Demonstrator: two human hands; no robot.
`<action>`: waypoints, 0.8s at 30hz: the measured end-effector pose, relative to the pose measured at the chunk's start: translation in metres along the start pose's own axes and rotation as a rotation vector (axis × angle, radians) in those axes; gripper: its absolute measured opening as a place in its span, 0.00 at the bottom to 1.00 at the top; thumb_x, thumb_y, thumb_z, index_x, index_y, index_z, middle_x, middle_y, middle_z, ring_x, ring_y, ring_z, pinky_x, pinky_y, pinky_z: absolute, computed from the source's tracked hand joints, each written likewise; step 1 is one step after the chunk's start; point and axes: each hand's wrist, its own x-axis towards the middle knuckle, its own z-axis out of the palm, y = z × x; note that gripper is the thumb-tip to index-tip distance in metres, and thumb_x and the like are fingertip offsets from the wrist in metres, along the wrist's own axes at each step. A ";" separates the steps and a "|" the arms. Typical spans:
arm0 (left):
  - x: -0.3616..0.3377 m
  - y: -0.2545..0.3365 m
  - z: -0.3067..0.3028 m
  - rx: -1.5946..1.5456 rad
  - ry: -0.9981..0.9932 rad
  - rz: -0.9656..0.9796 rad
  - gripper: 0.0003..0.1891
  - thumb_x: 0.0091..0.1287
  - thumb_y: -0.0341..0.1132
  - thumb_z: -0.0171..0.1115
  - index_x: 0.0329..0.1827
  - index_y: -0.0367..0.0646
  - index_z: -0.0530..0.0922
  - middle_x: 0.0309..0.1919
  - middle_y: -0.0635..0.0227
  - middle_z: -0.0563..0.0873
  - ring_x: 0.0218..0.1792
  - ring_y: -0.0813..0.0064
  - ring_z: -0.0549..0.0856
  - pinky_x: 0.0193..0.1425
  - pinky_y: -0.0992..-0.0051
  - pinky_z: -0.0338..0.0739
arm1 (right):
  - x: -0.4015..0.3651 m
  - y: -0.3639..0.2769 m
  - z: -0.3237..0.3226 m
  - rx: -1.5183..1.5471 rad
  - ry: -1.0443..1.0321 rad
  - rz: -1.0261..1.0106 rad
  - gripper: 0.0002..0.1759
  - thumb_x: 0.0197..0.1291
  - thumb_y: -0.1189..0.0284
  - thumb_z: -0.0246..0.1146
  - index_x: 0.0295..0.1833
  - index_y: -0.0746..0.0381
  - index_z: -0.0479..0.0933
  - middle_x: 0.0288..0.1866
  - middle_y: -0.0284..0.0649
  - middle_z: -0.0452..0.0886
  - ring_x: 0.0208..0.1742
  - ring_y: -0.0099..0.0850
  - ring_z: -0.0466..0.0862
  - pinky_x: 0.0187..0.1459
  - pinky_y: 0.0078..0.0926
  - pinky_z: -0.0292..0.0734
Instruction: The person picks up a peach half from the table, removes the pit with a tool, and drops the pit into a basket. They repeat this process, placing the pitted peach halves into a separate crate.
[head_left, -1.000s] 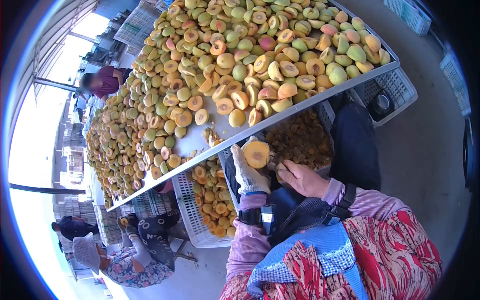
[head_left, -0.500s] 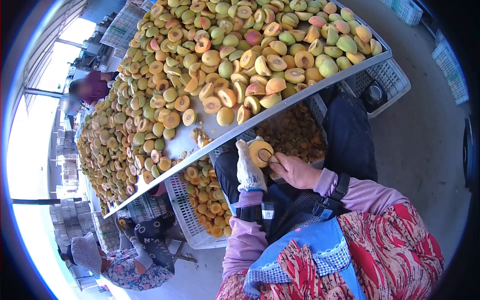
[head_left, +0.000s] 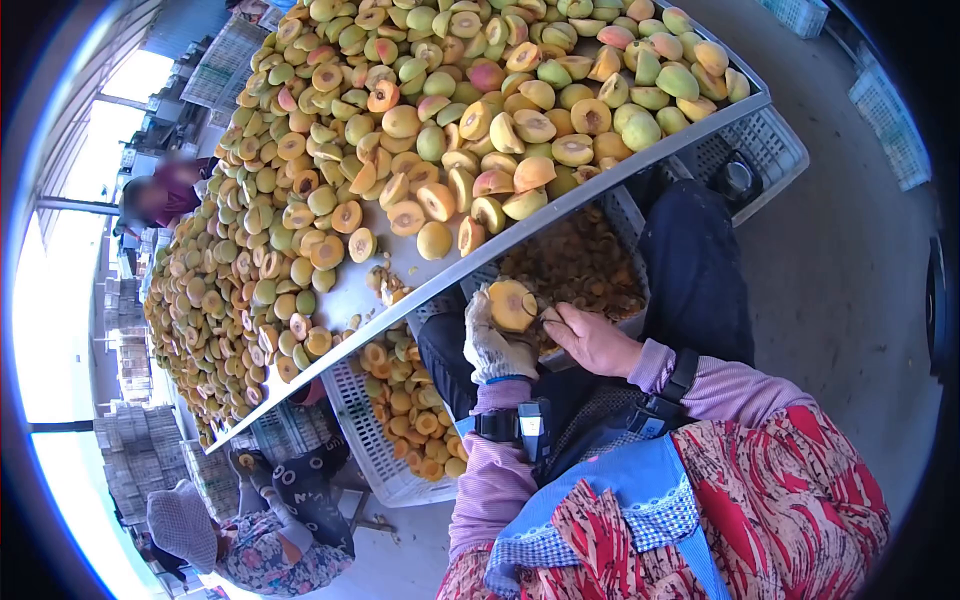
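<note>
My left hand (head_left: 497,345), in a white glove, holds a halved yellow fruit (head_left: 512,306) with its cut face up. My bare right hand (head_left: 597,342) is closed around a small tool whose thin curved loop (head_left: 533,305) touches the fruit's right side; its handle is mostly hidden in my fingers. Both hands are over my lap, below the raised edge of a metal table (head_left: 480,262) heaped with halved fruit (head_left: 400,122). Behind the hands, a crate holds brown pits and scraps (head_left: 580,262).
At the lower left of the table stands a white crate (head_left: 385,480) of pitted fruit halves (head_left: 415,415). Another crate (head_left: 775,150) with a dark round object (head_left: 737,178) is at the right. A seated co-worker (head_left: 270,540) and another person (head_left: 172,192) are at the left.
The view has shifted slightly. My left hand has turned the fruit so that its cut face shows more, and the loop has moved from over the cut face to its right edge.
</note>
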 end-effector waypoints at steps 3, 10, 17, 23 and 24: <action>0.000 -0.003 -0.004 0.103 -0.172 0.057 0.18 0.63 0.40 0.48 0.52 0.41 0.73 0.46 0.60 0.79 0.47 0.61 0.78 0.52 0.61 0.74 | 0.005 -0.004 0.002 0.067 -0.030 0.074 0.17 0.66 0.60 0.49 0.44 0.65 0.68 0.34 0.55 0.76 0.37 0.53 0.77 0.39 0.41 0.70; -0.003 -0.014 0.006 0.074 -0.054 0.145 0.18 0.67 0.43 0.49 0.49 0.37 0.74 0.44 0.62 0.79 0.43 0.67 0.79 0.50 0.67 0.74 | 0.014 -0.017 0.004 0.116 -0.102 0.177 0.19 0.67 0.58 0.47 0.45 0.65 0.68 0.28 0.49 0.76 0.26 0.43 0.78 0.31 0.35 0.73; 0.007 -0.017 -0.001 0.201 0.013 0.185 0.12 0.66 0.41 0.54 0.43 0.41 0.74 0.38 0.65 0.79 0.39 0.71 0.79 0.45 0.72 0.76 | 0.019 -0.011 0.004 0.326 -0.289 0.419 0.19 0.67 0.57 0.46 0.48 0.63 0.67 0.22 0.41 0.74 0.09 0.28 0.70 0.10 0.25 0.65; 0.000 -0.022 0.003 0.225 -0.048 0.341 0.12 0.64 0.39 0.56 0.44 0.41 0.73 0.39 0.64 0.80 0.37 0.71 0.79 0.41 0.72 0.76 | 0.019 -0.016 -0.004 0.268 -0.385 0.409 0.19 0.68 0.57 0.44 0.49 0.62 0.66 0.22 0.40 0.74 0.08 0.27 0.69 0.09 0.23 0.66; -0.002 -0.022 0.001 0.329 -0.046 0.405 0.12 0.64 0.39 0.57 0.44 0.41 0.74 0.39 0.64 0.80 0.38 0.71 0.79 0.42 0.72 0.76 | 0.018 -0.016 -0.003 0.276 -0.394 0.420 0.19 0.68 0.57 0.45 0.49 0.62 0.66 0.23 0.41 0.75 0.10 0.28 0.70 0.12 0.25 0.68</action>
